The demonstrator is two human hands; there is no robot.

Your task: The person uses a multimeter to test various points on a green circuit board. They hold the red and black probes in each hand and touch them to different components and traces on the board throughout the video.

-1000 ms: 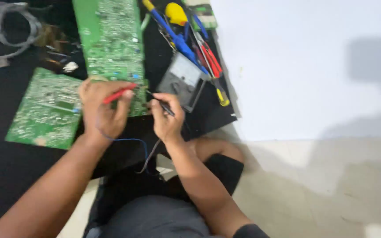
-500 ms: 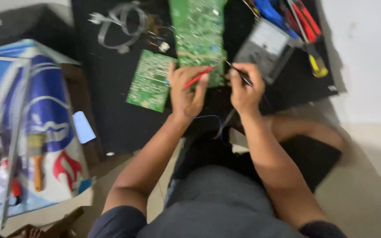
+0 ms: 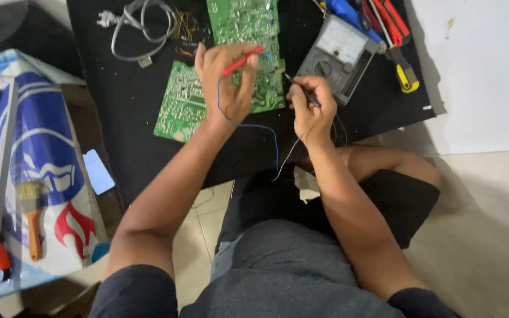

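My left hand [image 3: 226, 79] grips a red test probe [image 3: 241, 60] whose tip points at a large green circuit board [image 3: 248, 29] lying on a black mat [image 3: 131, 112]. My right hand [image 3: 308, 109] pinches a thin black test probe [image 3: 301, 91] just right of that board. Blue and black leads [image 3: 260, 132] trail from the probes toward my lap. A grey analogue multimeter [image 3: 334, 56] lies beside my right hand. A smaller green circuit board [image 3: 175, 103] rests under my left wrist.
A coiled grey power cord with plug [image 3: 136, 26] lies at the mat's top left. Red- and blue-handled pliers and a yellow-handled tool [image 3: 393, 35] sit top right. At the left stands a blue and white box [image 3: 36, 159] holding a paintbrush [image 3: 30, 218].
The camera view has tilted down and moved closer, so the mat and boards sit higher in the frame. Both hands keep hold of their probes over the large board.
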